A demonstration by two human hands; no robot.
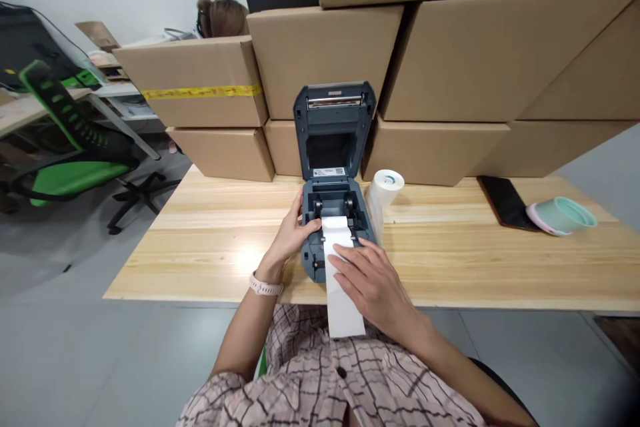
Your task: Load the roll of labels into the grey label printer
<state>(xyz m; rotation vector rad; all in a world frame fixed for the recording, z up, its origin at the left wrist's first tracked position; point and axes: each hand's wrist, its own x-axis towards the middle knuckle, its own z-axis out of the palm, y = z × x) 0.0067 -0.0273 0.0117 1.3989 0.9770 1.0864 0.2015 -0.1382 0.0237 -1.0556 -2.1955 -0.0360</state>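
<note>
A dark grey label printer (311, 260) stands on the table near its front edge, lid (327, 123) raised. A white label strip (343, 307) runs out over the printer's front and hangs past the table edge. My left hand (291, 233) grips the printer's left side, its thumb over the rim by the strip's inner end. Laid on the strip, my right hand (367, 277) has its fingers stretched out and slightly apart. A white label roll (387, 185) stands just right of the printer, with a translucent strip beside it.
Stacked cardboard boxes (325, 53) line the back of the wooden table (200, 247). A black phone (505, 203) and a green-and-pink cup (560, 215) lie at the right. A green chair (80, 177) stands to the left. Behind the boxes shows a person's head (225, 17).
</note>
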